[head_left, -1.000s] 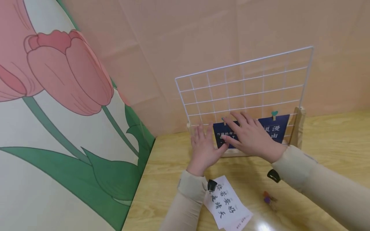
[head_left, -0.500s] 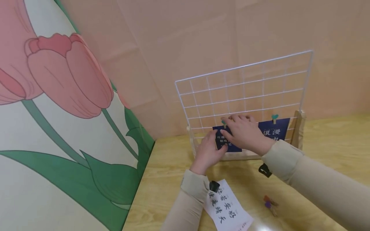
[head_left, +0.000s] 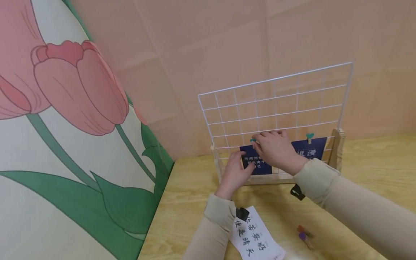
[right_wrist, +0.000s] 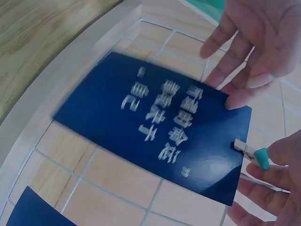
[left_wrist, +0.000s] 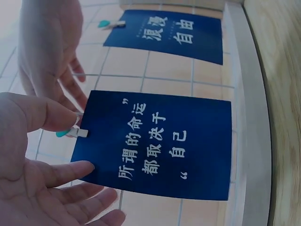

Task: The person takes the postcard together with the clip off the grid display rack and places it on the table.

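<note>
A big tulip wall panel [head_left: 74, 119] fills the left side, and a pale wooden table [head_left: 373, 169] runs along the bottom. On it a white wire grid [head_left: 276, 108] is stood upright in a wooden base. Two dark blue cards are hung low on the grid: the right-hand card [head_left: 310, 148] is clipped with its own teal peg [head_left: 310, 136], and the left blue card [left_wrist: 155, 143] is the one being handled.

That card is steadied at its lower left edge by the left hand [head_left: 234, 174], whose fingers are kept fairly straight, the fingertips [left_wrist: 70, 170] just laid on the card's corner. So nothing is actually gripped there. The small teal clothespin [right_wrist: 254, 155] at the card's top edge is pinched by the right hand [head_left: 274, 150], thumb and fingers curled round it.

Nearer the body, a white card with black writing [head_left: 256, 236] is laid flat, and a few loose coloured pegs [head_left: 303, 235] are seen near it.
</note>
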{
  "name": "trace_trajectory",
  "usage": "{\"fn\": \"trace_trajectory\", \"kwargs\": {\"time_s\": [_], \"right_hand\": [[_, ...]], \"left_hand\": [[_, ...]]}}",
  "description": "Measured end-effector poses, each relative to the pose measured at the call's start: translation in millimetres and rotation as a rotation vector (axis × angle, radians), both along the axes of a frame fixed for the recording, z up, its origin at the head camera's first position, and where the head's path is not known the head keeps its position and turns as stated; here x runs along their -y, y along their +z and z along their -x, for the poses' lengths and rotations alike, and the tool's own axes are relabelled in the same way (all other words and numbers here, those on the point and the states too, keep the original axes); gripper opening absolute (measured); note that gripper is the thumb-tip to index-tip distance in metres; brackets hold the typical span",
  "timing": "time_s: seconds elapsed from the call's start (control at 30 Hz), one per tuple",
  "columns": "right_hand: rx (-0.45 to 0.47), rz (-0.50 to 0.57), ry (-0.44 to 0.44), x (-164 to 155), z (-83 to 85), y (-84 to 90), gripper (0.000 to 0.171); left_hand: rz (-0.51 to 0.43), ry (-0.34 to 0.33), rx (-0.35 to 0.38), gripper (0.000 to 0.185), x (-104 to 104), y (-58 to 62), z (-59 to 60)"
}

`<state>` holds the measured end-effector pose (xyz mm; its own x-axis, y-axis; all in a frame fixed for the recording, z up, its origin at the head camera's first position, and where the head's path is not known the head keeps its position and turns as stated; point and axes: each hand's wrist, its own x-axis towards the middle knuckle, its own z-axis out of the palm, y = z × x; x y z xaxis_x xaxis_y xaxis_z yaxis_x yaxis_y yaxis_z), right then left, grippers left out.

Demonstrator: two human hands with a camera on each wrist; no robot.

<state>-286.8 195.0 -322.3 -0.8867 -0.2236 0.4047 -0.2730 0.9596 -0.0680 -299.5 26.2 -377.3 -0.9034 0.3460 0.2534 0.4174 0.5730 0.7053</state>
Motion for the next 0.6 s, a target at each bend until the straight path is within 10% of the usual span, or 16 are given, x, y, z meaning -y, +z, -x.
{"fn": "trace_trajectory", "kwargs": {"time_s": [0.6], "right_hand": [[0.063,0.136,0.105,-8.2,6.4,2.3,0.017]], "left_hand": [[-0.178,0.105,0.108,0.03,-7.9,4.8,7.0]]}}
